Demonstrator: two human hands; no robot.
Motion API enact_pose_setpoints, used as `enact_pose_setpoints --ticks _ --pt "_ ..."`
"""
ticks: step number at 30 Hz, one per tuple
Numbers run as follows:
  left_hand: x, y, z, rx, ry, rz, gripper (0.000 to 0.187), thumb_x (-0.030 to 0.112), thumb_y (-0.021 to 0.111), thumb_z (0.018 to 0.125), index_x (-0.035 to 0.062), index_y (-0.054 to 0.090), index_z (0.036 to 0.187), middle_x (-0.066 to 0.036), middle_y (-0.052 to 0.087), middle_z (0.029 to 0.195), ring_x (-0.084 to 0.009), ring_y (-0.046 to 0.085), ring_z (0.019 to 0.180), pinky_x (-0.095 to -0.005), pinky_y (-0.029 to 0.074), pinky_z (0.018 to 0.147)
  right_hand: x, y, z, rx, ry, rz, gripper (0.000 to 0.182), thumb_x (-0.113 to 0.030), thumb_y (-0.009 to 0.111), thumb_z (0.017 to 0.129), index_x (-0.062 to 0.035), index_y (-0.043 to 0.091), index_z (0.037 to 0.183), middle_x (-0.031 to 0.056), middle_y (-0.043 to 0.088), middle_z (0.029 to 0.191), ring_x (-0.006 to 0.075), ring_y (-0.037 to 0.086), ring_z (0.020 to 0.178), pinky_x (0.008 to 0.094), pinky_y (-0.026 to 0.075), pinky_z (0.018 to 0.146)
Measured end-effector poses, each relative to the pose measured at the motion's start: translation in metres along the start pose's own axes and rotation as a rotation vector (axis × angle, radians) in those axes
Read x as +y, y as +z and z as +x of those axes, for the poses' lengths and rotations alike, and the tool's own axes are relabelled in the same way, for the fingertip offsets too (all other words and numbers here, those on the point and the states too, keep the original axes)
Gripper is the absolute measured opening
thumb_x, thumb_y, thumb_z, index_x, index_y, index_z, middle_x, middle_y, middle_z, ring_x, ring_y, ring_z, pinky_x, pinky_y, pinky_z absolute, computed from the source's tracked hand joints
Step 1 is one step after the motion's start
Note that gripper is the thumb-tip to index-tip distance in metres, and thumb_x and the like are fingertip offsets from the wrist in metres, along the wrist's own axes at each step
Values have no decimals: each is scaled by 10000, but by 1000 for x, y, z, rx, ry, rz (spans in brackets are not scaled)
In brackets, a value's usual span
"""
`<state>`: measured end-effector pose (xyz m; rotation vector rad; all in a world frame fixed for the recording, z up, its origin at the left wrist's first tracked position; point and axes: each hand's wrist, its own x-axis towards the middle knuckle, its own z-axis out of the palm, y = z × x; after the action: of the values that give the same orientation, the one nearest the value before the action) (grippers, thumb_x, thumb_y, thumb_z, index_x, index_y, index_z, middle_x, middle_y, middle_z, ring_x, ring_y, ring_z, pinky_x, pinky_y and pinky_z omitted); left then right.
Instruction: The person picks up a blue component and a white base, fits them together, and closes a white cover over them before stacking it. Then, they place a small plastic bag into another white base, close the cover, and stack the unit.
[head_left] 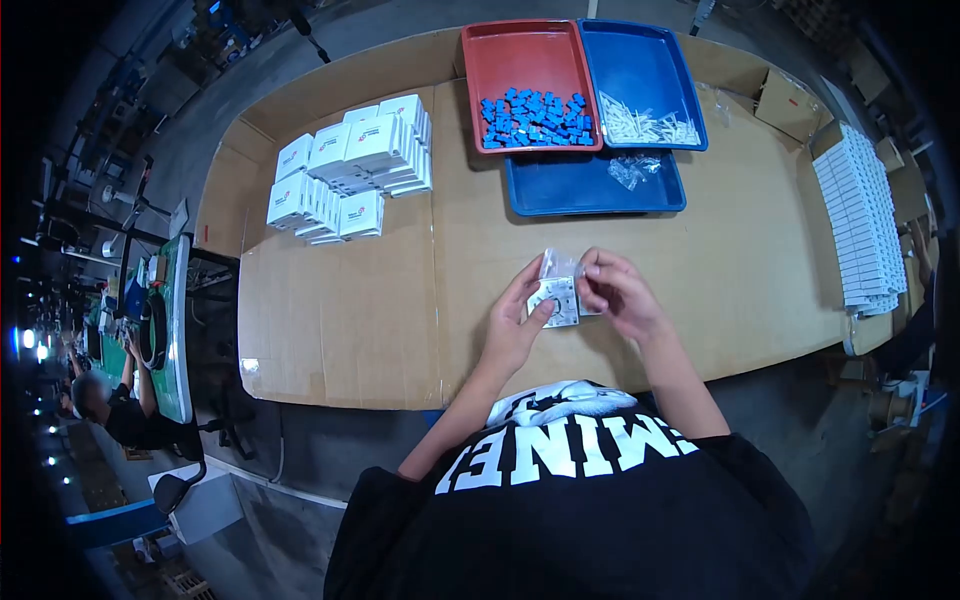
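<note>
Over the middle of the cardboard-covered table, my left hand (pixel 514 318) is closed on a white square plate (pixel 562 297) with dark markings, its thumb lying across the face. A small clear plastic bag (pixel 556 263) sticks up from the plate's far edge. My right hand (pixel 624 297) pinches at the bag's right side, thumb and fingertips together. Part of another white piece shows below the right fingers, mostly hidden by them.
A red tray (pixel 473 60) of blue parts and a blue tray (pixel 640 60) of white plastic parts rest at the back. Before them, a lower blue tray (pixel 560 203) holds clear bags. White boxes (pixel 355 155) are stacked left, white pieces (pixel 855 220) right. A person (pixel 125 400) works far left.
</note>
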<state>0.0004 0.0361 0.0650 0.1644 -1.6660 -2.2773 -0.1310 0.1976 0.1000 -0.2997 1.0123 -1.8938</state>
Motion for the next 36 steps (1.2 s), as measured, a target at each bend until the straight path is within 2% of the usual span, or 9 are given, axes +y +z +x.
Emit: enact_pose_setpoints --ticks 11,13,20,24,28,30,32,33,36 --pt "-2 2 1 27 -90 -305 560 288 659 1033 -24 488 1465 -177 611 1419 -241 630 1243 -348 514 1051 50 15 -4 -45 182 352 126 -177 523 997 -68 550 939 59 635 851 113 515 630 269 420 580" --pt "-5 -4 1 68 -235 -489 535 314 630 1049 -16 497 1450 -157 643 1339 -245 622 1245 -346 531 1016 55 19 -1 -55 197 402 138 -176 504 997 -69 552 924 64 634 844 126 516 637 272 418 582" --pt "-2 -5 10 127 -184 -494 590 377 559 1080 -13 426 1502 -159 612 1337 -250 582 1273 -356 531 1008 61 24 8 129 105 100 152 -185 493 983 -68 542 900 64 589 792 139 504 610 284 420 580" --pt "-1 -5 1 59 -126 -576 590 299 576 1081 -8 400 1553 -148 620 1377 -200 590 1248 -356 435 1117 59 17 11 -45 267 629 232 -241 430 965 -51 548 905 57 539 759 151 477 648 299 400 567" --pt "-2 -11 0 93 -185 -415 400 237 610 1066 -16 601 1376 -151 677 1319 -181 628 1178 -347 461 1078 57 22 6 -98 339 750 251 -244 400 994 -56 545 915 64 537 759 162 475 641 293 382 544" --pt "-11 -17 -2 182 -131 -296 336 241 644 1049 -16 673 1264 -142 707 1273 -172 661 1112 -339 480 1050 62 18 5 -165 299 688 302 -279 424 1025 -48 594 932 53 579 788 137 502 657 279 400 557" --pt "1 -6 1 299 -123 -336 308 262 664 1035 -12 708 1168 -143 727 1135 -195 671 1048 -318 513 960 49 32 6 292 195 -174 361 -332 461 1066 -44 636 939 41 629 824 109 537 685 274 429 580" --pt "-1 -7 -1 322 -125 -266 289 240 677 1030 -15 720 1158 -114 726 1106 -161 657 1012 -296 503 929 51 28 9 274 2 -283 373 -344 494 1090 -43 674 963 28 666 859 98 583 730 267 466 619" --pt "11 -11 -2 391 -101 -110 244 190 712 1008 -21 751 1125 -63 701 1031 -120 629 948 -265 482 891 48 35 11 255 -96 -381 319 -296 524 1091 -40 706 1039 16 672 862 92 606 758 255 482 649"
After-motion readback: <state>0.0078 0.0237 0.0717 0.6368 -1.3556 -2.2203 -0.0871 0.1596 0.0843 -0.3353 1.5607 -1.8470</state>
